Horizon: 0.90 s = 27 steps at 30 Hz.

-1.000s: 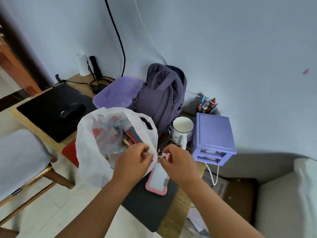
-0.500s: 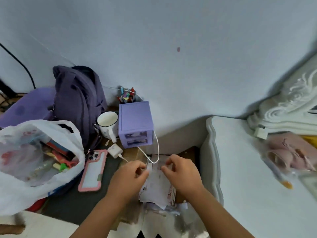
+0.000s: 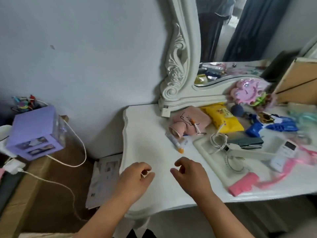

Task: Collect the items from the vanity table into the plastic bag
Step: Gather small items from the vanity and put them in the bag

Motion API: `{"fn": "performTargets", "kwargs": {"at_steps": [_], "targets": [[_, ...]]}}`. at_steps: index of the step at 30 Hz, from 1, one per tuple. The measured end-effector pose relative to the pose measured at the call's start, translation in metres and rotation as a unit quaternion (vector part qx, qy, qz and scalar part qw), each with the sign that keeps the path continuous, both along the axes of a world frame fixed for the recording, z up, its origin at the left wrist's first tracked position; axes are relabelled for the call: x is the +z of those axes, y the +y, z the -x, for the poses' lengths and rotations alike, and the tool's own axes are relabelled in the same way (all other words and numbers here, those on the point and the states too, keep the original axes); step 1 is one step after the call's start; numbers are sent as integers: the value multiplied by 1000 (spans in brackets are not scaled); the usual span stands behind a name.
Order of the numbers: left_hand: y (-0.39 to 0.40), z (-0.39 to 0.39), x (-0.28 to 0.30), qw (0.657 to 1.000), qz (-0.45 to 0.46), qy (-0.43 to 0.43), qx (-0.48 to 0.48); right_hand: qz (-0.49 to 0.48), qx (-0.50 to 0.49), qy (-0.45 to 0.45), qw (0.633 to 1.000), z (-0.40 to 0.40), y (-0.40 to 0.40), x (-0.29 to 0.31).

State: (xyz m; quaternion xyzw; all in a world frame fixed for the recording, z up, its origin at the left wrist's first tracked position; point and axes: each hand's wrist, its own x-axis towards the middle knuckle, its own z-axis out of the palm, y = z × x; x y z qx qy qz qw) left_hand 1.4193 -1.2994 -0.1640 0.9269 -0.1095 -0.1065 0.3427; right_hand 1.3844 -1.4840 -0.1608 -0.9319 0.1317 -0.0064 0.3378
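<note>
Clutter crowds the right of the white vanity surface, plastic bag out of frame, so the loosely curled, empty fingers of left hand and right hand could knock the orange-capped white tube floorward.

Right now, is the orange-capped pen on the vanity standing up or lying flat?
Lying flat: the pen rests lengthwise on the vanity table, orange cap toward the hands.

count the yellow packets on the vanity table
1: the yellow packet lies near the mirror base, right of the pink pouch. Clutter further right may hide others.
</note>
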Motion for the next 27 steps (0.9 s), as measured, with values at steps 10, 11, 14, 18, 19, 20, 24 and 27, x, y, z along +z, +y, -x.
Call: {"fn": "performTargets", "kwargs": {"at_steps": [10,11,14,18,19,20,24,27], "targets": [[-79,-20,-12,996,-57,7,-65,-22,-47,11,999,6,-62,-8],[-84,-27,-13,996,-61,2,-70,-23,-49,12,998,2,-64,-9],[-96,-55,-21,992,-89,-15,-91,-21,-51,20,998,-11,-69,-14],[-111,-89,-33,977,-153,-41,-146,-9,-46,44,998,-31,-72,-20],[-113,-94,-35,972,-167,-49,-160,-8,-46,50,998,-36,-72,-21],[-115,-101,-38,967,-179,-57,-174,-8,-46,56,997,-42,-72,-23],[-116,-123,-48,946,-223,-92,-218,-2,-39,72,997,-67,-68,-31],[-112,-125,-50,941,-224,-131,-217,9,-30,75,997,-79,-65,-37]]}}
